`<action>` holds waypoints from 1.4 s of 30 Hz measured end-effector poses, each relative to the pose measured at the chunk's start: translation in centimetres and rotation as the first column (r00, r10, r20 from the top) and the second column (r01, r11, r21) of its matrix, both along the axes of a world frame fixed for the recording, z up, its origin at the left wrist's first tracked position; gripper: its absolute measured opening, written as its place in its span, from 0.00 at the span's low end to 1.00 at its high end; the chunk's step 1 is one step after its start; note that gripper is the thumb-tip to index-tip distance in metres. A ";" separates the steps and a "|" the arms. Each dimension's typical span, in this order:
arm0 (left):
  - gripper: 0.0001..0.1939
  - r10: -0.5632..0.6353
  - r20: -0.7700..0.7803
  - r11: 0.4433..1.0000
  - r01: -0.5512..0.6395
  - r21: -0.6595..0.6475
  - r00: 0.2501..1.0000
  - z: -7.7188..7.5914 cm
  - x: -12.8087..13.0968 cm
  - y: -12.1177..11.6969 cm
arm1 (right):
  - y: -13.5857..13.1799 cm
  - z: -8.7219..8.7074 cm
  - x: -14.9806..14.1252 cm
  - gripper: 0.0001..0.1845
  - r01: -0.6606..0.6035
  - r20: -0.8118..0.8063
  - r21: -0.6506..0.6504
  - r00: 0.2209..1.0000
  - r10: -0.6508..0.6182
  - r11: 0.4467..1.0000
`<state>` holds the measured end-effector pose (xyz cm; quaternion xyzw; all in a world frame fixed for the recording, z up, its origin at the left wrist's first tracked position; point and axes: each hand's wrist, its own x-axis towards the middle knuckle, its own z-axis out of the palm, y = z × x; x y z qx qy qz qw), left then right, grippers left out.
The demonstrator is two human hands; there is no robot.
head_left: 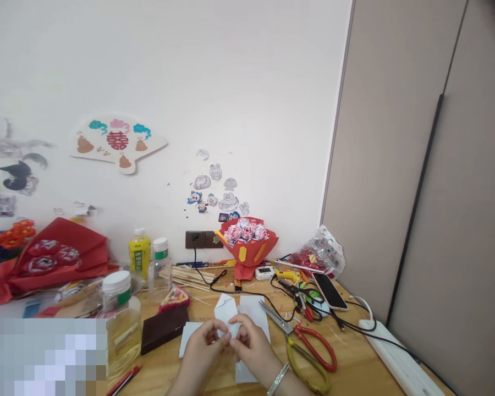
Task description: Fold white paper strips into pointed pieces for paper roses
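A small folded piece of white paper (226, 308) is held up between both hands over the front of the wooden table. My left hand (204, 344) pinches its lower left side with thumb and forefinger. On the other side, my right hand (251, 338) pinches the paper too, and the two thumbs nearly meet. A bracelet circles the right wrist. Under the hands lie white paper sheets (253, 308), partly covered by them. Large scissors (309, 346) with one red and one yellow handle rest right of my right hand, blades parted, tips over the sheet.
A dark box (165, 329) and a clear jar of yellowish liquid (124, 346) stand left. Behind are a red bouquet of paper flowers (247, 236), wooden sticks (190, 275) and a yellow bottle (139, 253). A phone (330, 290), cables and a power strip (400, 357) lie right.
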<state>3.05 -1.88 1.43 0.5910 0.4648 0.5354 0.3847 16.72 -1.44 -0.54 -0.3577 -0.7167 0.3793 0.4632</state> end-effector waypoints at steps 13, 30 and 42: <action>0.17 -0.187 0.146 0.977 0.200 -0.076 0.971 0.8 0.3 -0.3 | 0.2 0.3 0.1 0.17 -0.103 -0.174 -0.176 0.982 0.072 0.979; 0.19 -0.197 0.165 0.976 0.210 -0.060 0.966 1.0 0.2 -0.5 | 0.1 0.4 0.0 0.18 -0.179 -0.213 -0.184 0.967 0.139 0.967; 0.20 -0.233 0.210 0.961 0.258 -0.099 0.950 0.6 0.4 -0.3 | 0.3 0.4 0.0 0.16 -0.213 -0.324 -0.193 0.935 0.143 0.958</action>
